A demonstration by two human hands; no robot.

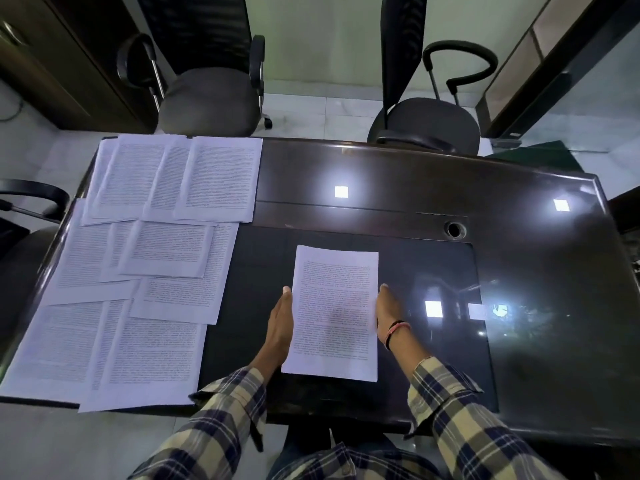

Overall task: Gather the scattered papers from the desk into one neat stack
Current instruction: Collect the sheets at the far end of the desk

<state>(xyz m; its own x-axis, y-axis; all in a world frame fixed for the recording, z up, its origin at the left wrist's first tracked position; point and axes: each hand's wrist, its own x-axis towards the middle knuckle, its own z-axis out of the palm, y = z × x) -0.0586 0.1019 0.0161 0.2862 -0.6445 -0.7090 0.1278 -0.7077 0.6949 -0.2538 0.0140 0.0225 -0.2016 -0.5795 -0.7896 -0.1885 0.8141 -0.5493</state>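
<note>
A printed paper stack [334,313] lies squared in the middle of the dark glossy desk [519,258]. My left hand [280,327] presses flat against its left edge with straight fingers. My right hand [389,315] presses against its right edge the same way; a thread band sits on that wrist. Several scattered printed sheets [138,258] overlap across the left part of the desk, from the far edge to the near edge, with one near sheet [142,372] jutting over the front edge.
Two black office chairs [207,95] [429,123] stand beyond the far edge, and another chair arm [31,199] is at the left. A round cable hole [454,230] sits right of centre. A green folder [540,155] lies past the far right corner.
</note>
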